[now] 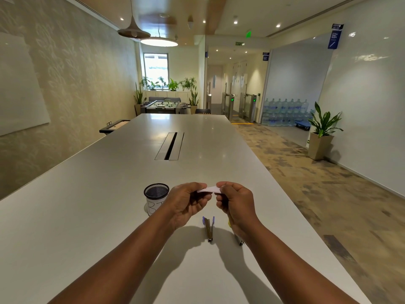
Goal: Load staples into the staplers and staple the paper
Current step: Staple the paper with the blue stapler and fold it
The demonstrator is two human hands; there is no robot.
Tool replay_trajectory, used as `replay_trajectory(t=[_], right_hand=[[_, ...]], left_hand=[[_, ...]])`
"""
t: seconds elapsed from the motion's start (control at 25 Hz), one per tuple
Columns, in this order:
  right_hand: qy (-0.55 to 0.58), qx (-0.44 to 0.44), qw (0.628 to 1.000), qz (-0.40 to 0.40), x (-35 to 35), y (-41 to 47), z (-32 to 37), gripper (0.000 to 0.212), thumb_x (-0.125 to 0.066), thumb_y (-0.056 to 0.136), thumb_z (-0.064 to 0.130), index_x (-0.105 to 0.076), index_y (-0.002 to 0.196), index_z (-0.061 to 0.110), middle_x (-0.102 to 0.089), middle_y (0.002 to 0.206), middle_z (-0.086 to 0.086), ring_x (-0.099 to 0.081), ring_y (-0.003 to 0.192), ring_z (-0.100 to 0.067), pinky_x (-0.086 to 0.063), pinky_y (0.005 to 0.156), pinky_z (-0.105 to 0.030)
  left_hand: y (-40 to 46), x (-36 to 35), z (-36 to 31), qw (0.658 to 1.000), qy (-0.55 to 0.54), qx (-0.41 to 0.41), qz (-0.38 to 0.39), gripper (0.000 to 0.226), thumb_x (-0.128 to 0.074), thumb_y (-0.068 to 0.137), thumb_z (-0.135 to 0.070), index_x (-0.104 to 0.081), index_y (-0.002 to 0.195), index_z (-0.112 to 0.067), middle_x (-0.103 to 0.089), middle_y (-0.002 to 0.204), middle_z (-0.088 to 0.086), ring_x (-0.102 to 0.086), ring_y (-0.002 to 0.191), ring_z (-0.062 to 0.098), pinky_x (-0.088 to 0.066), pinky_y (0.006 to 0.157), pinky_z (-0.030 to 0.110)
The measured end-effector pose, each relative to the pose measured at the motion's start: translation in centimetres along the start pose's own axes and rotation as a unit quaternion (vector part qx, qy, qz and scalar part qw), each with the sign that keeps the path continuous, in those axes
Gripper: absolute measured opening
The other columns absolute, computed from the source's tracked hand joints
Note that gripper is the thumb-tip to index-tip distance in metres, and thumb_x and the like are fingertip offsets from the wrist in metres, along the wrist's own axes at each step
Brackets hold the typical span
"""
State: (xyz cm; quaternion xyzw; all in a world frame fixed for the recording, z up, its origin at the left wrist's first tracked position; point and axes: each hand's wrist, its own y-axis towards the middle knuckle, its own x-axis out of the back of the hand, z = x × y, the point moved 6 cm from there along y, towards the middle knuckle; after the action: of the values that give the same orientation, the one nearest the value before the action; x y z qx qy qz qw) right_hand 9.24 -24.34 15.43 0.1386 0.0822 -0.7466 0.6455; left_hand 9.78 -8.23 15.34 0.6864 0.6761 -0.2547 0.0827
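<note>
Left hand: the left hand (187, 202), at lower centre of the frame, is raised above the table with its fingers curled, pinching the left end of a small white folded piece of paper (209, 189).
Right hand: the right hand (236, 204), just right of it, has its fingers curled and pinches the right end of the same paper.
Paper: held between the two hands, off the long pale grey table (109, 194).
Purple stapler: a small purple and metal stapler (208, 228) lies on the table just below the hands, swung open, its metal end towards the bottom of the frame.
Second stapler: another metal stapler with a yellow part (237, 236) lies just right of it, mostly hidden under the right wrist.
Cup: a black mesh cup wrapped in a white handwritten label (156, 197) stands upright on the table, just left of the left hand.
Table slot: a dark cable slot (169, 145) sits in the table at mid-frame.
</note>
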Motion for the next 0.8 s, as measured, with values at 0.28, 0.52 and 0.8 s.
replay_trajectory(t=[0.28, 0.52, 0.8], right_hand=[[-0.001, 0.003, 1.000, 0.004, -0.09, -0.15, 0.07, 0.021, -0.057, 0.094, 0.002, -0.077, 0.089, 0.007, -0.070, 0.069, -0.009, -0.062, 0.059, -0.015, -0.057, 0.062, -0.030], [-0.011, 0.010, 1.000, 0.006, -0.05, -0.14, 0.22, 0.021, -0.057, 0.093, 0.002, -0.077, 0.089, 0.007, -0.069, 0.068, -0.009, -0.061, 0.059, -0.014, -0.056, 0.059, -0.027], [-0.061, 0.038, 0.997, 0.022, -0.07, -0.35, 0.32, 0.021, -0.058, 0.089, 0.004, -0.077, 0.085, 0.011, -0.068, 0.065, -0.005, -0.061, 0.058, -0.014, -0.054, 0.058, -0.027]], left_hand=[[0.05, 0.25, 0.28, 0.999, -0.025, 0.027, -0.003, 0.017, -0.073, 0.085, 0.002, -0.070, 0.101, 0.009, -0.075, 0.087, 0.027, -0.075, 0.066, 0.026, -0.061, 0.055, 0.028], [0.00, -0.07, -0.07, 0.999, 0.052, -0.011, -0.009, 0.031, -0.080, 0.077, 0.005, -0.070, 0.106, 0.003, -0.077, 0.085, 0.019, -0.076, 0.072, 0.028, -0.061, 0.058, 0.029], [0.16, -0.17, 0.41, 0.997, 0.067, 0.000, -0.024, 0.023, -0.081, 0.078, 0.001, -0.070, 0.099, 0.001, -0.076, 0.077, 0.017, -0.073, 0.063, 0.024, -0.060, 0.055, 0.027]])
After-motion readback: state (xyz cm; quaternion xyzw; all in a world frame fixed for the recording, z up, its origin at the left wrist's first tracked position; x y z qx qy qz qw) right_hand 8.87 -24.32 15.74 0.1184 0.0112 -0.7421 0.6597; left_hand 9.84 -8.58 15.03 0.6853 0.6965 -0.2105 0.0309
